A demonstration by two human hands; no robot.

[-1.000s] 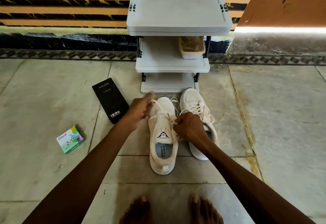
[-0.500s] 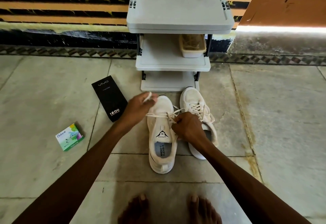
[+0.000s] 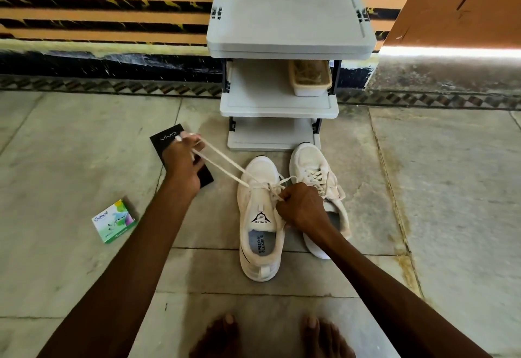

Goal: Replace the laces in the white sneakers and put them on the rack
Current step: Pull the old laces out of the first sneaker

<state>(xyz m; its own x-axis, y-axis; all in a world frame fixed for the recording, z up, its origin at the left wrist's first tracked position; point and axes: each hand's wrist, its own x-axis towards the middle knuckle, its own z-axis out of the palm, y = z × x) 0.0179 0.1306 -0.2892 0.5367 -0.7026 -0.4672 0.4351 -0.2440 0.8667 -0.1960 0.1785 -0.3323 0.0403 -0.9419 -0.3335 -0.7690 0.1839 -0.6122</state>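
The head camera looks down at two white sneakers side by side on the stone floor [image 3: 451, 188], toes pointing at the rack [image 3: 287, 19]. The near sneaker [image 3: 260, 216] is in the middle of the picture. The second sneaker [image 3: 315, 171] is just beside it, at two o'clock, with its own lace threaded in.

A lace [image 3: 225, 171] comes out of the front of the near sneaker. It runs tight in two strands toward ten o'clock, up to the left hand [image 3: 183, 166]. That hand is well apart from the shoe, over a black box [image 3: 165, 140]. Its fingers are curled round the lace, and the arm reaches out long and straight from seven o'clock.

The right hand [image 3: 301, 205] rests on the near sneaker at its three o'clock side, beside the tongue. It is bunched like a fist and pinches the lace where the strands cross. Its arm comes in from five o'clock.

The grey rack stands at twelve o'clock from the sneakers. A tan tray [image 3: 310, 81] sits on its middle shelf. A small green box [image 3: 114, 221] lies at nine o'clock from the near sneaker. Two bare feet [image 3: 222, 335] show at six o'clock.
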